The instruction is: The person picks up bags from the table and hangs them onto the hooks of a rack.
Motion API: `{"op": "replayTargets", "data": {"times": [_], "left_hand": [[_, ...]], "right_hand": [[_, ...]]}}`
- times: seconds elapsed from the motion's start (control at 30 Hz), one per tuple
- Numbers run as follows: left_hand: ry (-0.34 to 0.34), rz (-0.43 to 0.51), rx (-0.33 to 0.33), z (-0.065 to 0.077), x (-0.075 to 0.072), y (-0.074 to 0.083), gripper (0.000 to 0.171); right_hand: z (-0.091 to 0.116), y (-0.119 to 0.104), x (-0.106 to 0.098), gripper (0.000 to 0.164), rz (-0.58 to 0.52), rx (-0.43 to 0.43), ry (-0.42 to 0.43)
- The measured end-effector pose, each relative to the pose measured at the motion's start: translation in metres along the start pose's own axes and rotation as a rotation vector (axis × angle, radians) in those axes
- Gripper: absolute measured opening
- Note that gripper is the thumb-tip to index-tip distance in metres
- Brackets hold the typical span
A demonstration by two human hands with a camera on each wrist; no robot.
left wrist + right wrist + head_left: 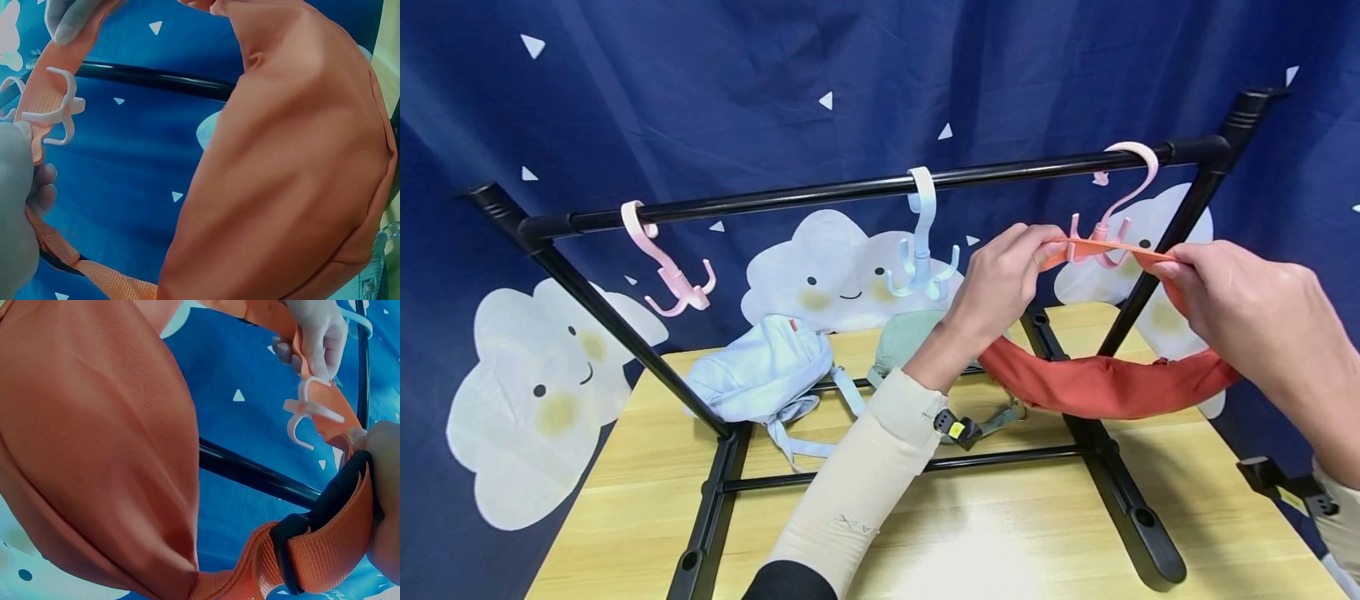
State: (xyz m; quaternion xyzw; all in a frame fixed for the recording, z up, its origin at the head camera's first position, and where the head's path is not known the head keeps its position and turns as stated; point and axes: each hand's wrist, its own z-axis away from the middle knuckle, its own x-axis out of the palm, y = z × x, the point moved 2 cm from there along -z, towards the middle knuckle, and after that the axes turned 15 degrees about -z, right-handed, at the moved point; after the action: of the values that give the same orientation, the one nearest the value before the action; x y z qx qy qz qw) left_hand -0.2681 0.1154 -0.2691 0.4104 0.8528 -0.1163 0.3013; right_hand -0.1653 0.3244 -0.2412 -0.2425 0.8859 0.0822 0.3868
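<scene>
1. Hanging behind everything, the dark blue curtain (880, 75), printed with white triangles and smiling clouds, fills twelve o'clock; I count the middle of the scene as the clock's centre.
2. The wooden table (625, 500) spreads below, around six o'clock.
3. On it stands the black rack (812, 194), its top bar running from just past nine round to just past two.
4. The red bag (1097, 387) hangs between three and four o'clock, off the table and below both hands.
5. The light blue bag (767, 367) lies on the table at eight o'clock, a strap trailing towards seven.
6. The green bag (913, 333) lies just beside it, near the clock's centre, partly hidden by a forearm.
7. At three o'clock, the right hand (1255, 300) pinches the red bag's strap between thumb and fingers.
8. Nearer the centre, just before three, the left hand (1000, 279) pinches that strap too.
9. Between the hands, the orange strap (81, 40) runs against the prongs of the right pink hook (1102, 232), between two and three o'clock; I can't tell whether it is caught on them.
10. Also on the bar are the light blue hook (922, 229) at one and the left pink hook (677, 283) just past nine.
11. A black buckle (340, 484) sits on the strap beside the right hand.
</scene>
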Motion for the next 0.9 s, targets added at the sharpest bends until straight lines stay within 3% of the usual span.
{"op": "replayTargets", "data": {"times": [0.23,0.47,0.7,0.9], "left_hand": [[-0.012,0.028,-0.026,0.0009,0.0013,0.0019,0.022],[-0.094,0.049,-0.075,-0.0004,0.0028,0.0027,0.024],[-0.08,0.047,-0.083,0.0017,0.0046,0.0026,0.024],[-0.065,0.056,-0.084,0.0038,0.005,0.0035,0.024]], "right_hand": [[-0.0023,-0.0011,0.0024,0.015,-0.026,0.078,-0.041],[-0.003,0.0008,0.0037,0.014,-0.057,0.123,-0.067],[-0.0027,0.0014,0.0068,0.017,-0.079,0.019,-0.005],[-0.0028,0.0008,0.0077,0.016,-0.074,0.063,-0.05]]}}
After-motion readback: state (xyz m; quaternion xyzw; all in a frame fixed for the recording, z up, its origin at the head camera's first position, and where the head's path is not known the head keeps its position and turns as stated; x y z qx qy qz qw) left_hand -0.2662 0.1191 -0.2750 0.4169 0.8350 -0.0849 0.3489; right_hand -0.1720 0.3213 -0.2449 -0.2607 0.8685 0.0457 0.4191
